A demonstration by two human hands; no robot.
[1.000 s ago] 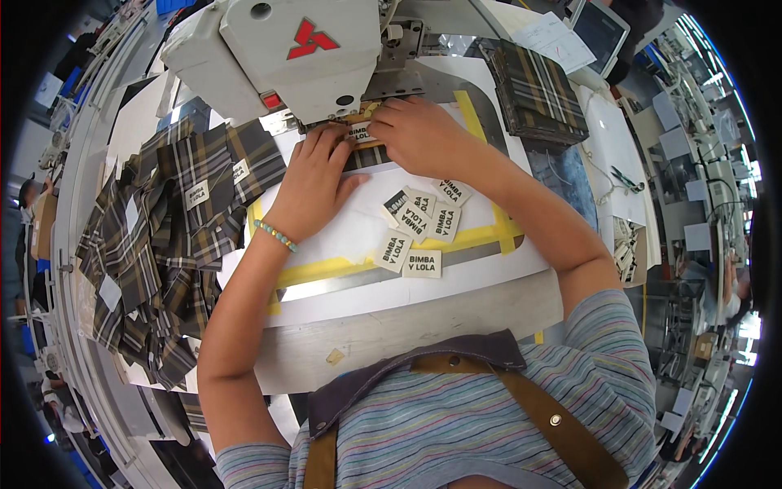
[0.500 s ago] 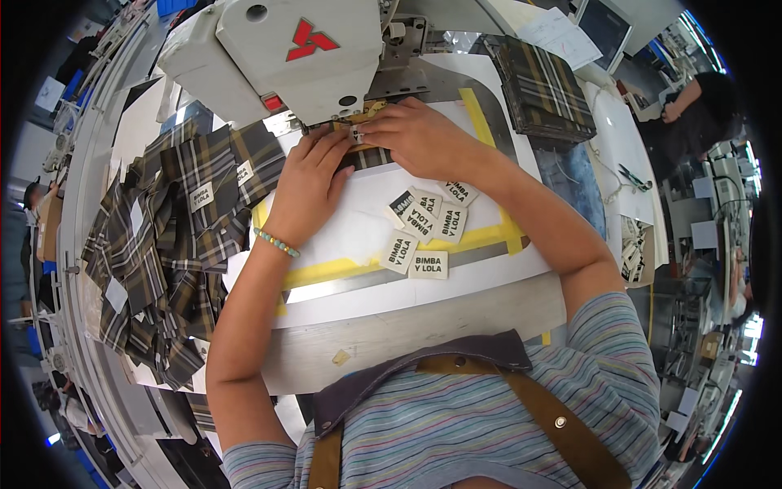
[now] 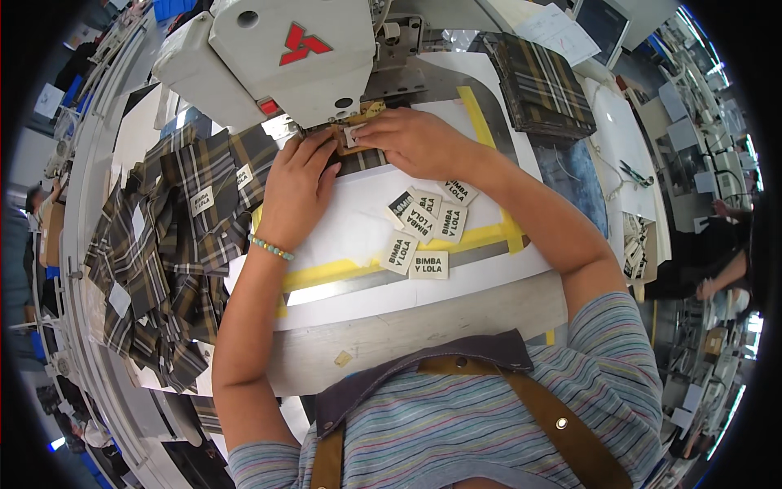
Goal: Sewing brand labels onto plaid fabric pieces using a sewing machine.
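Observation:
My left hand (image 3: pixel 301 183) lies at the left of a small tan frame (image 3: pixel 345 145) under the sewing machine (image 3: pixel 293 57), fingers slightly apart and curled, fingertips at the frame's edge. My right hand (image 3: pixel 415 143) reaches over the frame from the right, fingertips together on a small cream label (image 3: pixel 354 138); its thumb is hidden. Dark plaid fabric (image 3: pixel 364 160) shows under the frame. Several loose cream printed labels (image 3: pixel 426 265) lie on white sheeting edged with yellow tape (image 3: pixel 476 114), below my right hand.
A heap of plaid pieces (image 3: pixel 155 253) fills the left side. A folded plaid stack (image 3: pixel 547 85), papers (image 3: pixel 558 28), scissors (image 3: pixel 635 174) and a box of small pieces (image 3: pixel 631 253) are at the right. A co-worker in dark clothing (image 3: pixel 709 269) is beyond them.
My left hand has shifted a little left, uncovering more of the tan frame. My right hand has moved slightly down. The co-worker at the right has come into view and moved down the picture.

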